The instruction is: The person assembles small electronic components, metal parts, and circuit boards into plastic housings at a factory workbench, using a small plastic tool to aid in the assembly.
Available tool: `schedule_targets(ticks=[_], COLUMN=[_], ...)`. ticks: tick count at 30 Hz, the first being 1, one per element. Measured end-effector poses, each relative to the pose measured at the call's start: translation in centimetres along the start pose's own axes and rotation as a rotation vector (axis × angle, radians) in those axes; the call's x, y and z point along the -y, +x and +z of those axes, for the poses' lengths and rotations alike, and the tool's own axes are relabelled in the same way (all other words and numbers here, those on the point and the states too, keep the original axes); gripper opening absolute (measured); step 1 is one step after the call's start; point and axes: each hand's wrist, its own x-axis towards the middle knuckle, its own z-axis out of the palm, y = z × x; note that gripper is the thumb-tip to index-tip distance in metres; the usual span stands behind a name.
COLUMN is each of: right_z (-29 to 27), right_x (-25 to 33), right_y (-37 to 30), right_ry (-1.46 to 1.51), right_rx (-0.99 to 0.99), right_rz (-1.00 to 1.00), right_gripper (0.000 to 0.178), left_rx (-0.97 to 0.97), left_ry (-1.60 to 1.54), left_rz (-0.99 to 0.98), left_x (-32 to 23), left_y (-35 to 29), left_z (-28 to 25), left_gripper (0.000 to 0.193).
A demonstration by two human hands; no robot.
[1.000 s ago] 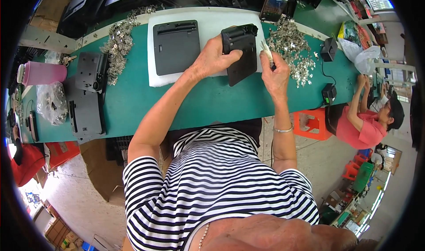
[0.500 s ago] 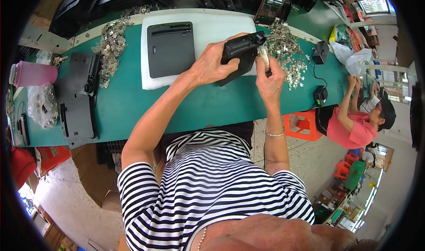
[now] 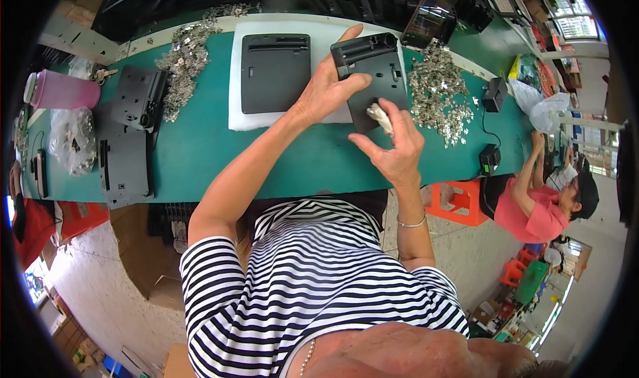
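My left hand (image 3: pixel 327 88) grips a black plastic housing panel (image 3: pixel 378 71) by its left side, thumb across its face. The panel is held tilted above the table; a tubular ridge runs along its top, and small slots show on its face. My right hand (image 3: pixel 398 145) is beside the panel's lower right edge, thumb spread away from the fingers. A crumpled whitish piece (image 3: pixel 379 118) sits at its fingers; whether it wraps a fingertip or is a loose cloth, I cannot tell. A similar black panel (image 3: pixel 276 75) lies on a white foam sheet (image 3: pixel 236 115) to the left.
Piles of small metal clips lie left (image 3: pixel 183 65) and right (image 3: pixel 439 88) on the green table (image 3: pixel 266 165). More dark panels (image 3: pixel 126 161), a pink cup (image 3: pixel 66 90) and a plastic bag (image 3: pixel 70 148) stand at left. Black adapters (image 3: pixel 490 159) and a co-worker (image 3: pixel 536 205) are at right.
The panel has turned so its slotted face shows. My right hand has moved down from its upper right end toward the lower edge, and its thumb has spread away.
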Motion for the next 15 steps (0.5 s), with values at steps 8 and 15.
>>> schedule_targets(ticks=[8,15], right_z=[-0.4,-3.3], right_x=[-0.5,1.3], right_y=[0.2,1.2], right_ry=[-0.215,0.276], right_rx=[-0.054,-0.276], right_rz=[-0.137,0.402], right_gripper=[0.045,0.009], left_rx=[0.134,0.135], left_ry=[-0.152,0.226], left_rz=[-0.098,0.172], left_x=[0.1,1.0], left_y=[0.1,0.5], left_z=[-0.4,-1.4], left_gripper=[0.093,0.091])
